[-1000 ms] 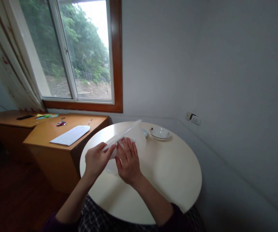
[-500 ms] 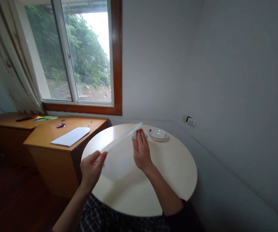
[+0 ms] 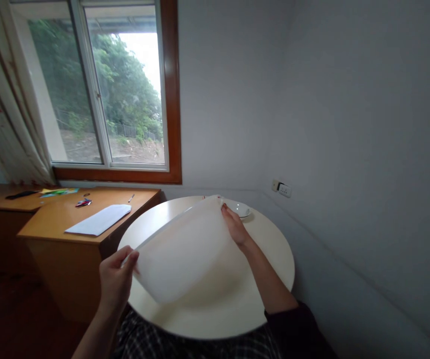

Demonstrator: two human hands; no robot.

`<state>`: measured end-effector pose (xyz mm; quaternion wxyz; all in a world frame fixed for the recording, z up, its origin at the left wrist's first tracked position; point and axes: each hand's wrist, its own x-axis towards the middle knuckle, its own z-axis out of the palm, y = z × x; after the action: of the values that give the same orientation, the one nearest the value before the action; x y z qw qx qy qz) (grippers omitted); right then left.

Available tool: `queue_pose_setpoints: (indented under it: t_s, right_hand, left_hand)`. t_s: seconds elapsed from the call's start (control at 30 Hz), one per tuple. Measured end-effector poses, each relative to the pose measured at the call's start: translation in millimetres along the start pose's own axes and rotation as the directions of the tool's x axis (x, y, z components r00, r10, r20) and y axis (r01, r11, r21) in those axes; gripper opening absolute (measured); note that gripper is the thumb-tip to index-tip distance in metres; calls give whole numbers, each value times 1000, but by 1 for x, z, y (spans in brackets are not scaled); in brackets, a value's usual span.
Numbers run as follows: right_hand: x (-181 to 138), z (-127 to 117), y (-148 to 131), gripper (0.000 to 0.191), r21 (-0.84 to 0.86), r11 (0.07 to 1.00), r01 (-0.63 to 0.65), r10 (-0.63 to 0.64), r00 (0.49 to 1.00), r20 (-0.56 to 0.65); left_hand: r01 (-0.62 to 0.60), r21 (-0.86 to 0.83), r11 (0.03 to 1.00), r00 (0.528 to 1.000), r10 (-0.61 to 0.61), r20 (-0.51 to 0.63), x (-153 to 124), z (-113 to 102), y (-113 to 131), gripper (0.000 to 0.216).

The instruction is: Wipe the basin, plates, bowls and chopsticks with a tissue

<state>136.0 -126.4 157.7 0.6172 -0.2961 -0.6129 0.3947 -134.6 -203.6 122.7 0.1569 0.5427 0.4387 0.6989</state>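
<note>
A thin, translucent whitish plastic sheet (image 3: 181, 254) is stretched at a slant over the round table, between my two hands. My left hand (image 3: 117, 274) pinches its lower left corner, near the table's left edge. At the far right corner, my right hand (image 3: 234, 224) is closed on the sheet, where it looks bunched up. Just behind my right hand stands a white bowl (image 3: 243, 209) with a dark rim line, partly hidden by the hand and the sheet. Whether the sheet is a single layer or a bag, I cannot tell.
The cream round table (image 3: 263, 289) stands right before me. To the left, a wooden desk (image 3: 60, 224) holds white paper (image 3: 100, 219), a pen (image 3: 131, 198) and small coloured items (image 3: 83, 202). A wall socket (image 3: 284, 189) is on the right, a window (image 3: 125, 94) behind.
My hands have moved farther apart, the left one toward me and to the left. The sheet is spread wider and covers more of the bowl. The view has shifted slightly right.
</note>
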Motion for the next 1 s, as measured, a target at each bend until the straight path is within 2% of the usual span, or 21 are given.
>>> queue_pose_setpoints:
  t_s: [0.13,0.2,0.3,0.4,0.57,0.73,0.8,0.9,1.0]
  right_hand:
    - [1,-8,5,44,172,973,-156,155,988,21]
    - [1,-12,9,40,229,948,-223,221,975,35]
    - [-1,-16,16,37,269,916,-299,294,954,60]
    - [-4,-14,25,37,278,914,-295,290,955,59]
    - [-13,9,44,39,361,889,-280,291,956,24]
    - [-24,46,59,35,553,784,-282,252,959,132]
    - [-31,60,64,30,572,759,-312,249,950,188]
    - [-42,75,71,23,556,736,-386,291,922,254]
    - [-51,84,71,32,519,718,-464,325,883,340]
  left_hand:
    - [104,-211,972,978,-138,-155,3,-4,-5,50]
    - [172,-345,923,936,-262,-235,7,-5,-6,49]
    - [250,-497,831,842,-440,-313,11,-3,-3,45]
    - [233,-567,790,799,-488,-352,14,5,6,35]
    - [177,-679,713,809,-498,-312,17,26,19,35]
    - [108,-741,662,841,-458,-287,19,42,19,40]
    - [91,-729,679,857,-426,-290,18,46,17,41]
    - [41,-655,755,881,-336,-332,14,51,11,46]
    - [20,-580,814,892,-277,-358,10,55,6,52]
